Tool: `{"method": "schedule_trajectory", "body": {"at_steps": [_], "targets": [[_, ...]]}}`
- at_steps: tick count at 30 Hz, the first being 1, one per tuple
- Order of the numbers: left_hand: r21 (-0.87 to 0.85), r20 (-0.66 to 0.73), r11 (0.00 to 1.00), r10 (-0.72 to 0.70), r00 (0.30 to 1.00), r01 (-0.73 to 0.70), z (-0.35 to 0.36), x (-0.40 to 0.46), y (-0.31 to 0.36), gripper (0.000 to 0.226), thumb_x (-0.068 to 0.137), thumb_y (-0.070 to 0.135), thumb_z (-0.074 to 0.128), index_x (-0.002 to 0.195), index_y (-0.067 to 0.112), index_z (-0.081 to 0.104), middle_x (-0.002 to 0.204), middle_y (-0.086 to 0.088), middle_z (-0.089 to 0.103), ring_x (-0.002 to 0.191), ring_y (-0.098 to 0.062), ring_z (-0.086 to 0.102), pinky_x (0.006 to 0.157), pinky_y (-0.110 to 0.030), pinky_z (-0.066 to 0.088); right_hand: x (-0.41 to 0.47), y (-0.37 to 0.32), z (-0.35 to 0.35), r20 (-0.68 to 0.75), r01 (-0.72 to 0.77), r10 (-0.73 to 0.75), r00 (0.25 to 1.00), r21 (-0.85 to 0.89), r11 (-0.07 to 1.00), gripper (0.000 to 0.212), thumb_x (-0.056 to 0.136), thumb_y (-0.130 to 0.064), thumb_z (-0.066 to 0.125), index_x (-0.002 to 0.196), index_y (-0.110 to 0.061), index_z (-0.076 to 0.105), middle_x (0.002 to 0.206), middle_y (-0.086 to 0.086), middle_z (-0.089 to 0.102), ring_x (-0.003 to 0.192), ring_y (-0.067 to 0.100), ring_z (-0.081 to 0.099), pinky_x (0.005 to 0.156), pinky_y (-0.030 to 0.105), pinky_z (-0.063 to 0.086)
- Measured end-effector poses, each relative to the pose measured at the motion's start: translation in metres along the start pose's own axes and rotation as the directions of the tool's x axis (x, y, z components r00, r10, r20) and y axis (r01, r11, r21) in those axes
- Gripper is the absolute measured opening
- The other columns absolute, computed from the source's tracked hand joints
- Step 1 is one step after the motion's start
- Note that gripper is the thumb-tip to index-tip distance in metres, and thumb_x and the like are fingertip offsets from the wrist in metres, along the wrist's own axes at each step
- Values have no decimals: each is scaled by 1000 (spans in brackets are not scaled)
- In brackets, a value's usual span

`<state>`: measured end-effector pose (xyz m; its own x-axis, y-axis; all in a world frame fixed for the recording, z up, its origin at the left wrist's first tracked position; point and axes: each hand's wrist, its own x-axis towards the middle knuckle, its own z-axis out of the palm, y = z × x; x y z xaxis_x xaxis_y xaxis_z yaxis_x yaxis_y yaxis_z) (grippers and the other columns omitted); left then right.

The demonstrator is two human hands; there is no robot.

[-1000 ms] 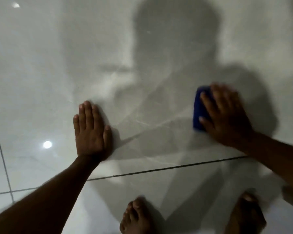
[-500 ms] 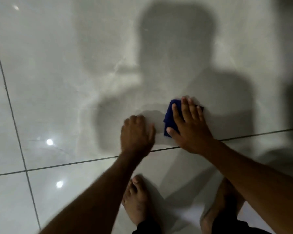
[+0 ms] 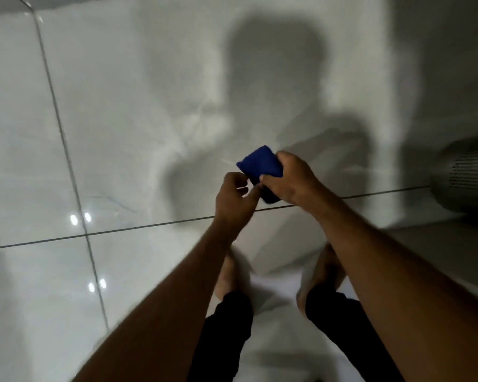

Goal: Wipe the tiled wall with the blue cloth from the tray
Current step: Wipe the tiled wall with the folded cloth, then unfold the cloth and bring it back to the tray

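The folded blue cloth (image 3: pixel 260 164) is held off the glossy pale tiled wall (image 3: pixel 127 111) in my right hand (image 3: pixel 290 179), whose fingers wrap its right and lower side. My left hand (image 3: pixel 233 198) is just left of and below the cloth, fingers curled, thumb and fingertips close to the cloth's lower edge; whether they touch it I cannot tell. Both hands are in the centre of the view, in front of my shadow on the wall. No tray is in view.
Dark grout lines (image 3: pixel 64 144) cross the wall, one vertical at left and one horizontal below the hands. A grey ribbed rounded object (image 3: pixel 469 175) juts in at the right edge. My bare feet (image 3: pixel 226 274) and dark trouser legs stand on the pale floor close to the wall.
My right hand has lifted the cloth off the wall and gripped it. My left hand left the wall and came in beside the cloth. The view has shifted left and down.
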<state>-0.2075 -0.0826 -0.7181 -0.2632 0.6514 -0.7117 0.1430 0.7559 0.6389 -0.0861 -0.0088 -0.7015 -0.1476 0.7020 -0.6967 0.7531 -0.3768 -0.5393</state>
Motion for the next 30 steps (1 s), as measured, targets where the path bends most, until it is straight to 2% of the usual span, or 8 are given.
{"method": "schedule_trajectory", "body": {"at_steps": [3, 8, 11, 14, 20, 27, 29, 30], "targets": [[-241, 186, 969, -15, 982, 60, -62, -75, 82, 46, 88, 20, 72, 127, 11, 48, 112, 1, 68, 91, -3, 71, 66, -13, 54, -97, -74, -42, -97, -14, 50, 994, 340, 940, 25, 83, -19, 68, 104, -15, 57, 92, -2, 65, 82, 16, 64, 66, 26, 55], [-297, 321, 955, 101, 942, -1, -177, -227, 241, 73, 73, 17, 81, 137, 13, 46, 124, -11, 66, 108, -24, 69, 79, -33, 59, -277, -219, -147, -152, 131, -45, 987, 619, 775, 44, 76, -8, 73, 114, -24, 56, 95, -6, 69, 79, 6, 70, 59, 16, 55], [-330, 383, 936, 249, 889, -120, -230, -315, 321, 56, 76, 22, 77, 127, 10, 58, 118, -13, 71, 110, -30, 68, 86, -39, 59, -374, -281, -215, -118, 224, -194, 974, 622, 750, 40, 77, -9, 73, 112, -26, 62, 97, -6, 73, 88, 6, 70, 67, 20, 58], [-348, 358, 910, 349, 866, -223, -258, -391, 389, 44, 72, 24, 78, 114, 16, 68, 104, -3, 76, 99, -21, 71, 79, -30, 58, -455, -322, -267, -135, 288, -265, 955, 645, 708, 42, 78, -9, 75, 116, -21, 63, 106, 0, 74, 97, 17, 71, 77, 30, 62], [-265, 296, 901, 415, 860, -344, -254, -465, 459, 52, 69, 27, 85, 116, 19, 67, 105, -4, 77, 96, -23, 74, 68, -25, 58, -517, -346, -305, -405, 359, -133, 905, 554, 751, 41, 80, -14, 77, 116, -21, 59, 102, -3, 71, 91, 14, 70, 72, 28, 61], [-174, 158, 911, 400, 903, -373, -202, -493, 495, 39, 78, 19, 81, 113, 19, 65, 99, -3, 77, 84, -17, 75, 60, -26, 58, -544, -333, -345, -514, 404, -147, 845, 435, 805, 52, 82, -15, 65, 131, -25, 49, 112, -10, 62, 101, 10, 63, 79, 25, 56], [-175, 182, 911, 404, 897, -375, -177, -501, 506, 37, 78, 20, 81, 110, 19, 64, 97, -2, 77, 82, -17, 75, 59, -26, 58, -556, -315, -366, -584, 391, -106, 805, 386, 836, 62, 81, -16, 67, 137, -26, 43, 108, -13, 58, 96, 8, 62, 77, 25, 56], [-165, 197, 907, 416, 888, -389, -164, -506, 511, 35, 78, 21, 81, 108, 20, 64, 94, -1, 77, 80, -15, 75, 58, -25, 58, -561, -305, -376, -632, 382, -76, 772, 365, 849, 66, 80, -18, 69, 139, -27, 41, 103, -18, 56, 90, 3, 61, 72, 18, 54]]}}
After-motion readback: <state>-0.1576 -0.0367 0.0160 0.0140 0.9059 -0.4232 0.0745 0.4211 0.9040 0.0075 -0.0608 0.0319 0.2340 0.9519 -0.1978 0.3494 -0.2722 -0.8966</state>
